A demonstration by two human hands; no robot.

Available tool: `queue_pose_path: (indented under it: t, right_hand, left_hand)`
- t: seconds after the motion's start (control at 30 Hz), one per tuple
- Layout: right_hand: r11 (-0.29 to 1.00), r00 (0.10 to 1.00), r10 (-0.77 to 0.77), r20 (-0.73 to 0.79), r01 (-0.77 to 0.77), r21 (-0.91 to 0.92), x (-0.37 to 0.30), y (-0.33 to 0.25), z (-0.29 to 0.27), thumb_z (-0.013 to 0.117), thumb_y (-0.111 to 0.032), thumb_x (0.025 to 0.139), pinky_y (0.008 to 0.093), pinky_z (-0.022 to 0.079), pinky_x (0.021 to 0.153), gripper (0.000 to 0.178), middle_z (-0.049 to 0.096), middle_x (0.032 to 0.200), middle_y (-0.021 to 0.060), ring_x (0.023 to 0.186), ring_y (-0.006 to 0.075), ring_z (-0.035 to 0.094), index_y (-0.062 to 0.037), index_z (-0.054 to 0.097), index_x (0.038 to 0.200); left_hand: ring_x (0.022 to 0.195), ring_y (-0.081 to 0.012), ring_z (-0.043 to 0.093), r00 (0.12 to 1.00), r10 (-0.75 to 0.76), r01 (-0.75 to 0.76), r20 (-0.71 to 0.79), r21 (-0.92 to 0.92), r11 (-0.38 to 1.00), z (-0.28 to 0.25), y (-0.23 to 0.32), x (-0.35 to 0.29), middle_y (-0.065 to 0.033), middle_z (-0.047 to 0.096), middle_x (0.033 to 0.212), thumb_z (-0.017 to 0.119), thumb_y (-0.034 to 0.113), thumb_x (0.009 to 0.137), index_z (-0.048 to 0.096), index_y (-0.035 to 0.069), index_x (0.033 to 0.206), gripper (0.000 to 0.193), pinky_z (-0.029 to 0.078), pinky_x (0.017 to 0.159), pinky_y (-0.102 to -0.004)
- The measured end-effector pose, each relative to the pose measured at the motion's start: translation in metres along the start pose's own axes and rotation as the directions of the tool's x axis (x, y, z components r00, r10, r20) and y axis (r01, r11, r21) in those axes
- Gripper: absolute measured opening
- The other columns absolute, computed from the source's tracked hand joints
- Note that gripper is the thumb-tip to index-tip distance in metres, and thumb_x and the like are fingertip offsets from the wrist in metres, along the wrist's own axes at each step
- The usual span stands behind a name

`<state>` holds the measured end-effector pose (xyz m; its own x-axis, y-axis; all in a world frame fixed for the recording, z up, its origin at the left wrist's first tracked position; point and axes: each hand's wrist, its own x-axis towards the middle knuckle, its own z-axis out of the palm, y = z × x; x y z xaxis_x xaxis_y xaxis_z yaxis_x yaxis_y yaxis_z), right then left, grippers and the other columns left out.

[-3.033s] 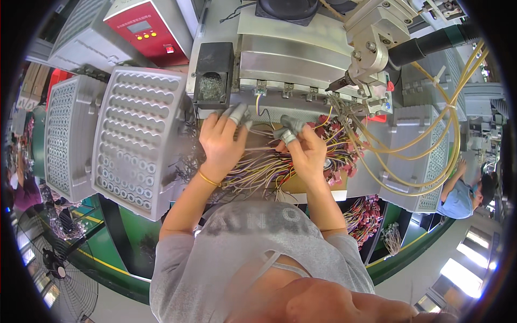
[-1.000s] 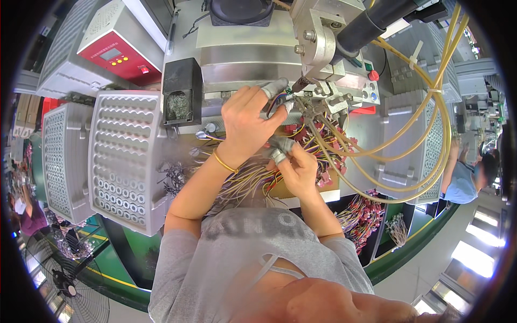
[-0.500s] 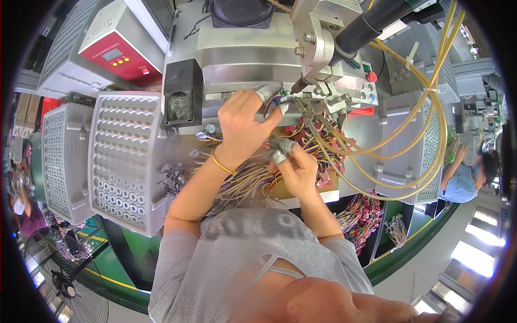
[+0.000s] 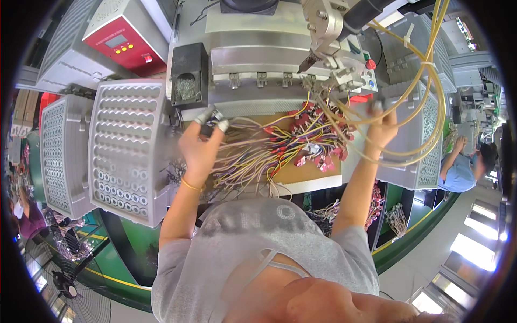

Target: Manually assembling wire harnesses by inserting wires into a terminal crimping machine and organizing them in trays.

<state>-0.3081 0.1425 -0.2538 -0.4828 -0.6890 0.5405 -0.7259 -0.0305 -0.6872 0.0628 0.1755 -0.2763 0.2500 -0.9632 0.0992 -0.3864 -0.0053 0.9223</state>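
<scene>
My left hand [image 4: 199, 148], with grey covers on its fingertips, is at the left end of a heap of wires. Its thumb and forefinger are bent toward each other around something small and dark that I cannot make out. The heap of yellow, dark and pale wires [image 4: 245, 159] with red connectors [image 4: 326, 161] lies on a brown board [image 4: 291, 176]. To the right of the heap my right hand [image 4: 381, 128] is raised beside the looping yellowish tubes [image 4: 401, 157]. Motion smears its fingers, so their grip is unclear.
Above the heap stands a machine with a dark pointed tip [image 4: 308, 62] over a metal rail with small clamps [image 4: 261, 79]. On the left are a black box [image 4: 188, 72], a red-fronted control unit [image 4: 126, 46] and a grey tray of ring-shaped parts [image 4: 126, 151]. A co-worker [image 4: 460, 172] sits far right.
My left hand has left the machine's tip and moved left and down to the heap's left end. My right hand has swung from the heap rightward and up to the tubes.
</scene>
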Motion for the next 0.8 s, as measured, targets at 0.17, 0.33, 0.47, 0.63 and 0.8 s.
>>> queue_pose_path:
  t: [0.17, 0.33, 0.47, 0.63, 0.8]
  right_hand:
    - [0.909, 0.944, -0.140, 0.298, 0.241, -0.339, 0.062, 0.083, 0.031, 0.053, -0.015, 0.081, 0.0446, 0.047, 0.058, 0.023, 0.061, 0.073, 0.0188, 0.069, 0.0337, 0.062, -0.0045, 0.050, 0.101]
    - [0.788, 0.891, -0.202, 0.406, 0.394, -0.473, 0.057, 0.097, 0.046, 0.050, -0.011, 0.077, 0.0514, 0.046, 0.060, 0.027, 0.060, 0.086, 0.0231, 0.074, 0.0434, 0.059, -0.0058, 0.047, 0.104]
    - [0.779, 0.900, -0.197, 0.390, 0.385, -0.495, 0.058, 0.095, 0.042, 0.054, -0.020, 0.080, 0.0507, 0.044, 0.065, 0.029, 0.060, 0.088, 0.0220, 0.079, 0.0432, 0.058, -0.0070, 0.047, 0.105]
    - [0.765, 0.847, -0.326, 0.420, 0.497, -0.409, 0.052, 0.096, 0.039, 0.054, -0.012, 0.076, 0.0481, 0.047, 0.063, 0.025, 0.059, 0.088, 0.0212, 0.078, 0.0397, 0.060, -0.0042, 0.050, 0.100]
    - [0.781, 0.931, -0.233, 0.281, 0.351, -0.516, 0.051, 0.084, 0.042, 0.057, -0.007, 0.072, 0.0452, 0.050, 0.062, 0.025, 0.059, 0.081, 0.0206, 0.072, 0.0387, 0.060, -0.0012, 0.054, 0.097]
  left_hand:
    - [0.089, -0.0134, 0.058, 0.955, -0.234, 0.292, 0.184, -0.424, 0.858, -0.017, -0.044, 0.011, -0.0090, 0.062, 0.102, 0.053, 0.005, 0.087, 0.052, -0.008, 0.116, 0.032, 0.049, 0.082, -0.0280]
    - [0.095, -0.0118, 0.057, 0.982, -0.160, 0.188, 0.100, -0.557, 0.809, -0.036, -0.053, 0.015, -0.0100, 0.061, 0.103, 0.057, 0.000, 0.082, 0.054, -0.010, 0.113, 0.032, 0.046, 0.082, -0.0245]
    - [0.091, -0.0084, 0.058, 0.977, -0.191, 0.213, 0.098, -0.328, 0.920, -0.051, -0.056, 0.015, -0.0073, 0.065, 0.100, 0.060, 0.003, 0.083, 0.059, -0.001, 0.113, 0.031, 0.048, 0.076, -0.0235]
    - [0.079, -0.0166, 0.063, 0.996, 0.022, -0.048, 0.084, 0.325, 0.944, -0.059, -0.060, -0.004, -0.0118, 0.067, 0.088, 0.062, 0.005, 0.080, 0.065, 0.005, 0.105, 0.025, 0.049, 0.071, -0.0272]
    - [0.066, -0.0289, 0.057, 0.914, 0.389, -0.395, 0.112, 0.459, 0.796, -0.053, -0.051, -0.001, -0.0142, 0.061, 0.075, 0.068, 0.012, 0.075, 0.066, 0.006, 0.101, 0.027, 0.045, 0.059, -0.0373]
